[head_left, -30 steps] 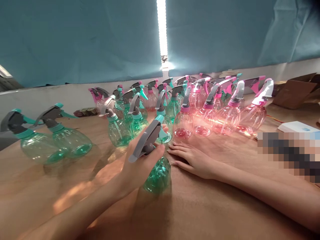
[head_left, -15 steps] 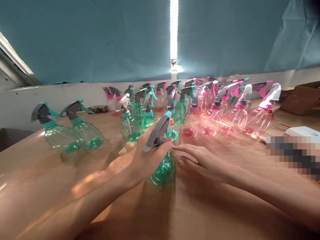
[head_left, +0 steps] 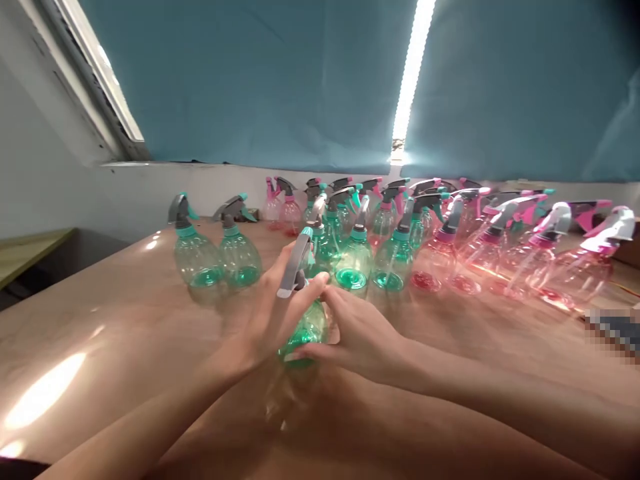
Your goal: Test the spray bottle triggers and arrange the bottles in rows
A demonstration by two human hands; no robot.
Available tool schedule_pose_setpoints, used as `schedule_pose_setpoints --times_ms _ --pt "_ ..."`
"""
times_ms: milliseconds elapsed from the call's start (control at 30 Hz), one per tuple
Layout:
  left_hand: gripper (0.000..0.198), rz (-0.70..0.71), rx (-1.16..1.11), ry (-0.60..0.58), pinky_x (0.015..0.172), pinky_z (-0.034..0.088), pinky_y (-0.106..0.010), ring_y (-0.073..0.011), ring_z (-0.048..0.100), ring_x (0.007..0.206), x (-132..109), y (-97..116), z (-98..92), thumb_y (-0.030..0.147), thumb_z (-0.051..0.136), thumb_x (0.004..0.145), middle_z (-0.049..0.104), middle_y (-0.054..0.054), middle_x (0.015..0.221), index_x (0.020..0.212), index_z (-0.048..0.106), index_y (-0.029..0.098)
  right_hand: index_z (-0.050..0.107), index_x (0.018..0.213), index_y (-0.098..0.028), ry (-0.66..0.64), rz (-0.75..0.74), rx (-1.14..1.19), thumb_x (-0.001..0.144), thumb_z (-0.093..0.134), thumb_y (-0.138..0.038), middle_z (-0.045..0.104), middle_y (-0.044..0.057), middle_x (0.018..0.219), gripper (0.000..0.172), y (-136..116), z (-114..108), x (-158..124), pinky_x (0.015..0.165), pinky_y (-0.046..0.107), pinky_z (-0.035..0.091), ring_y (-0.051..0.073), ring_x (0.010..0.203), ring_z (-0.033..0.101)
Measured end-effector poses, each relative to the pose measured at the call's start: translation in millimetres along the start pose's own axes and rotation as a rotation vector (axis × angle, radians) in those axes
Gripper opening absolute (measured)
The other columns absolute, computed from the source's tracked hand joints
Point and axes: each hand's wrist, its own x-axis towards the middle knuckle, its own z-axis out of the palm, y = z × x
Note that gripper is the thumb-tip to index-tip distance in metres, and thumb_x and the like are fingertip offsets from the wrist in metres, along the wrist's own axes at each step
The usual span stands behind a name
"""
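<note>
A clear green spray bottle (head_left: 311,325) with a grey and teal trigger head stands slightly tilted between my hands in the middle of the view. My left hand (head_left: 273,313) is wrapped round its neck, just under the trigger head, with the thumb across the front. From the right, my right hand (head_left: 363,323) grips the bottle's body, its thumb low near the base and its fingers on the far side. Parts of the bottle are hidden behind both hands. Just beyond it stands another green spray bottle (head_left: 353,263), apart from my hands.
Two green spray bottles (head_left: 241,257) stand at the left. Several pink spray bottles (head_left: 435,263) fill the right side, with more rows behind on the wooden table (head_left: 150,327). A blue-green curtain (head_left: 250,87) hangs behind. A pixelated patch covers something at the right edge.
The view has turned left, so the bottles appear further right. My right hand has moved from beside the green bottle to gripping its body. The left hand keeps its hold.
</note>
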Motion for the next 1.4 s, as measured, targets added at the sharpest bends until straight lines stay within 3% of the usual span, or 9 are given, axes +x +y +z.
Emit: schedule_pose_setpoints --times_ms 133,267,333,433,600,800,933,1167,1400 --pt "0.063 0.015 -0.017 -0.010 0.095 0.052 -0.048 -0.0283 0.062 0.110 0.4 -10.2 -24.8 0.043 0.068 0.082 0.055 -0.007 0.134 0.139 0.043 0.032 0.056 0.115 -0.020 0.065 -0.037 0.006 0.080 0.073 -0.045 0.066 0.011 0.114 0.046 -19.5 29.2 26.9 0.081 0.043 0.053 0.028 0.099 0.064" --pt "0.076 0.000 -0.008 0.031 0.104 0.043 -0.056 -0.0347 0.050 0.127 -0.6 -28.7 -49.4 0.049 0.067 0.078 0.047 -0.012 0.143 0.143 0.035 0.027 0.055 0.111 -0.018 0.111 -0.070 0.007 0.081 0.072 -0.038 0.063 0.011 0.110 0.040 -24.2 41.6 45.8 0.084 0.042 0.051 0.027 0.103 0.059" --pt "0.067 0.038 -0.044 0.098 0.105 0.043 -0.055 -0.0335 0.048 0.128 -2.7 -45.9 -60.6 0.053 0.061 0.081 0.049 -0.013 0.140 0.139 0.039 0.026 0.055 0.112 -0.017 0.119 -0.029 -0.054 0.079 0.074 -0.040 0.062 0.011 0.107 0.044 -20.4 43.2 56.6 0.083 0.043 0.051 0.028 0.103 0.057" --pt "0.045 0.069 0.056 0.234 0.102 0.046 -0.048 -0.0276 0.055 0.120 -5.8 -75.2 -73.6 0.044 0.058 0.086 0.055 -0.010 0.131 0.126 0.047 0.024 0.057 0.110 -0.017 0.098 0.044 -0.168 0.080 0.072 -0.046 0.061 0.012 0.104 0.044 -11.1 43.4 76.3 0.085 0.046 0.050 0.030 0.102 0.056" --pt "0.027 0.016 0.187 0.256 0.091 0.050 -0.039 -0.0212 0.061 0.099 -8.3 -104.1 -80.4 0.037 0.054 0.091 0.062 -0.006 0.106 0.113 0.052 0.021 0.054 0.121 -0.013 0.100 0.100 -0.183 0.083 0.065 -0.053 0.065 0.016 0.109 0.056 3.0 45.9 106.7 0.087 0.047 0.050 0.034 0.106 0.058" --pt "0.021 0.001 0.190 0.159 0.081 0.051 -0.033 -0.0180 0.061 0.086 -17.2 -101.5 -71.5 0.033 0.053 0.092 0.063 -0.003 0.097 0.109 0.054 0.022 0.034 0.146 -0.015 0.161 0.177 -0.158 0.082 0.067 -0.048 0.057 0.021 0.134 0.080 12.0 52.6 124.9 0.096 0.049 0.047 0.039 0.129 0.048" --pt "0.022 -0.070 0.179 0.119 0.070 0.051 -0.030 -0.0172 0.061 0.080 -19.9 -97.7 -70.9 0.035 0.053 0.092 0.063 -0.003 0.097 0.109 0.055 0.022 0.024 0.151 -0.015 0.162 0.235 -0.124 0.079 0.071 -0.043 0.052 0.022 0.140 0.090 12.3 53.5 131.0 0.099 0.051 0.045 0.040 0.132 0.044" --pt "0.023 -0.062 0.145 0.105 0.064 0.050 -0.028 -0.0167 0.061 0.075 -18.3 -95.2 -71.1 0.036 0.052 0.091 0.063 -0.002 0.093 0.108 0.054 0.021 0.027 0.150 -0.008 0.213 0.189 -0.294 0.081 0.070 -0.035 0.057 0.024 0.133 0.086 14.3 58.3 140.1 0.100 0.052 0.041 0.040 0.125 0.050" --pt "0.023 -0.084 0.142 0.081 0.065 0.051 -0.029 -0.0171 0.061 0.074 -19.3 -93.7 -71.6 0.038 0.051 0.091 0.063 -0.002 0.091 0.108 0.055 0.022 0.038 0.145 -0.003 0.234 0.167 -0.511 0.087 0.066 -0.043 0.066 0.024 0.119 0.075 7.9 55.0 136.3 0.093 0.051 0.041 0.039 0.114 0.055"
